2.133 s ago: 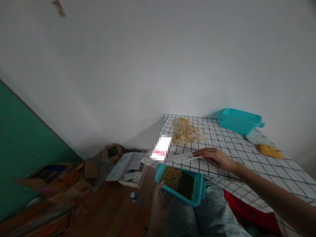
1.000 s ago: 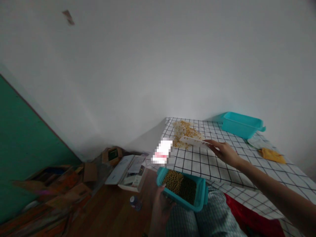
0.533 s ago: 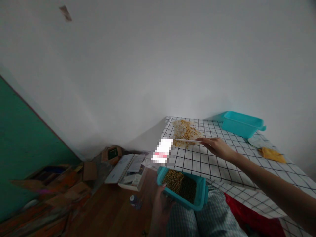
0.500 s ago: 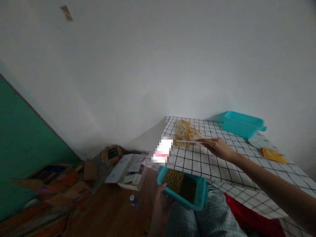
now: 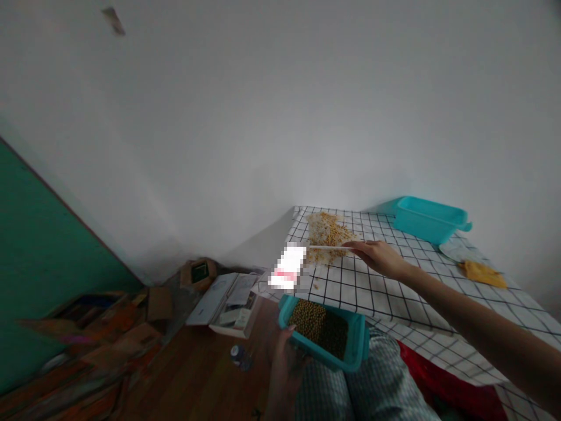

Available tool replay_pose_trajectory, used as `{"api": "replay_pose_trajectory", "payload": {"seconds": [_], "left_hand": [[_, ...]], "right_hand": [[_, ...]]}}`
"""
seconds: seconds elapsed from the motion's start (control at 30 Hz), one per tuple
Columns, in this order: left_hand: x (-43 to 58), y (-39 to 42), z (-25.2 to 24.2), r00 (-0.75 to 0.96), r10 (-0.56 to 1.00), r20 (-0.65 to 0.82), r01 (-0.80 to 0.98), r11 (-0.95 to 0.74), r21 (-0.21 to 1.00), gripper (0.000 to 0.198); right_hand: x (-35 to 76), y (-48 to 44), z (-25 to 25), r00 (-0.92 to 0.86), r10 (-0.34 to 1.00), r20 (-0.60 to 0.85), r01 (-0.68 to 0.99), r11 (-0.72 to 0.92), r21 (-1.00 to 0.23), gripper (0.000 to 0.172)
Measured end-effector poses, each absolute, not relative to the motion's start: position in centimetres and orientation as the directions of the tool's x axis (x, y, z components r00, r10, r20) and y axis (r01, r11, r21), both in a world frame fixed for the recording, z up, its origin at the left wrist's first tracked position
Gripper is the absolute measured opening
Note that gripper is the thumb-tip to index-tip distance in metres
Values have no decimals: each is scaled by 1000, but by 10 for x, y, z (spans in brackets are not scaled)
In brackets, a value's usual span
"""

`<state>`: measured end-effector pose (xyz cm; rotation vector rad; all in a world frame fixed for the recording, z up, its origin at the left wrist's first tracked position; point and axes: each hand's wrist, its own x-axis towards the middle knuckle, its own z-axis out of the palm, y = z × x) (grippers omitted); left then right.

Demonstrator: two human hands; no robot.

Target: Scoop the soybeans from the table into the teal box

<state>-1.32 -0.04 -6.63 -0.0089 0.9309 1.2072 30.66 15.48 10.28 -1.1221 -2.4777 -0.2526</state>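
My right hand [image 5: 377,257] pinches one end of a thin white strip [image 5: 328,248], whose exact kind I cannot tell. The strip lies low across a spread of yellow beans [image 5: 326,228] on a checked tablecloth [image 5: 372,286]. Below the table's front edge, my left hand [image 5: 289,348] grips the left side of a teal plastic container [image 5: 324,354], its thumb over the rim. Inside it are yellow beans [image 5: 310,318] at the left and dark green beans [image 5: 333,333] at the right. The container rests over my lap, slightly tilted.
A second teal container [image 5: 432,219] stands at the table's back right, near a yellow cloth [image 5: 484,273]. A blurred-out bright phone-like object [image 5: 288,267] is at the left table edge. On the floor are an open white box [image 5: 232,313], a bottle [image 5: 240,356] and cardboard boxes [image 5: 160,303].
My right hand and the white strip have shifted slightly left and up over the beans. A small yellow bit now shows on the cloth nearer the front edge. My left hand keeps its hold.
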Motion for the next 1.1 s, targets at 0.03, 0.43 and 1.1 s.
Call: {"api": "replay_pose_trajectory", "payload": {"seconds": [0.03,0.43,1.1], "left_hand": [[-13,0,-66,47,789,-613,-792,403,458,67],[-13,-2,-63,48,797,-602,-801,391,454,49],[-5,-6,-56,-18,810,-586,-772,361,522,45]], "right_hand": [[307,153,103,-610,669,424,737,675,-5,38],[312,150,106,-628,644,437,697,715,-54,38],[315,133,104,-715,540,444,571,818,-76,41]]}}
